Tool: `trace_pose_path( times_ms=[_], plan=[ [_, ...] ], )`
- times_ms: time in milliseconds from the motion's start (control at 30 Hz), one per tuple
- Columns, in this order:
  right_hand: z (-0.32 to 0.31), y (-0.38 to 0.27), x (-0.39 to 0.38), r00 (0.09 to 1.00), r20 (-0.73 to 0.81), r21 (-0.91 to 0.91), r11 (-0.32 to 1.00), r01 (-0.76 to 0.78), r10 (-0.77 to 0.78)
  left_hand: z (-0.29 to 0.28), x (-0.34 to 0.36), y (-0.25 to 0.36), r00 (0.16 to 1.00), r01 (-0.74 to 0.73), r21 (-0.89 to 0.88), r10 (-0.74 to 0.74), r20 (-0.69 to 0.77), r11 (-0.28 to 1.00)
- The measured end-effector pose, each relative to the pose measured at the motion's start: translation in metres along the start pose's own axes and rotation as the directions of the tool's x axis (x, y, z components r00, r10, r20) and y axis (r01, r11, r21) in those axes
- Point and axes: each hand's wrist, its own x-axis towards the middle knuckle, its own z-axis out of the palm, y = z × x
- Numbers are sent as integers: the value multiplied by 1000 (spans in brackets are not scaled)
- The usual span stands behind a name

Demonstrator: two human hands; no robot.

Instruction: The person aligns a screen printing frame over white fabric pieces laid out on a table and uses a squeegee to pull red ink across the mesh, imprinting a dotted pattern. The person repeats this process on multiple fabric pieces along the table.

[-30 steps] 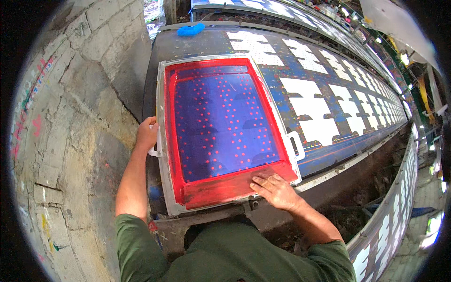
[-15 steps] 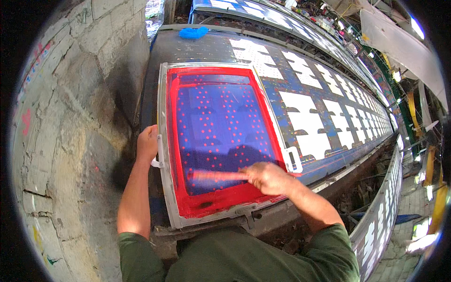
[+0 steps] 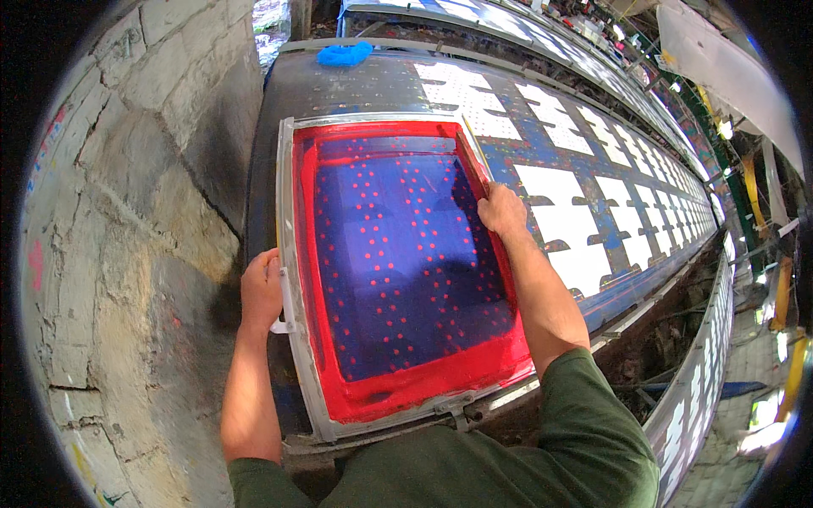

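A printing screen with a metal frame, red ink border and blue dotted mesh lies on a long dark table. My left hand is closed on the white handle at the screen's left side. My right hand is closed on a narrow ink-stained squeegee along the screen's inner right edge; my forearm partly hides that edge. White cut pieces lie in rows to the right of the screen.
A cracked concrete wall rises close on my left. A blue crumpled item lies at the table's far end. Other long tables with white pieces run behind and at lower right. A pale sheet hangs upper right.
My right hand has swept the squeegee from the near end, across the mesh, up to the far right side. My left hand stays at the handle, and the screen sits lower in view.
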Motion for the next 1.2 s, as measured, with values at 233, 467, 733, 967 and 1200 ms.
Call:
trace_pose_path(
  times_ms=[233,467,733,967,1200],
  plan=[
    [18,-11,-2,996,29,-59,994,91,-90,1,0,0,996,-87,27,87,-9,996],
    [5,-16,-5,997,49,10,999,51,-51,-1,0,1,996,-90,33,90,3,995],
    [30,-39,0,998,59,-185,983,5,6,1,0,-3,996,-87,32,87,-8,996],
    [39,-47,-14,972,63,-178,956,233,-225,1,2,-5,997,-77,59,76,14,995],
    [23,-55,-59,878,52,2,880,476,-475,2,5,-2,1000,-2,4,2,4,1000]
  ],
)
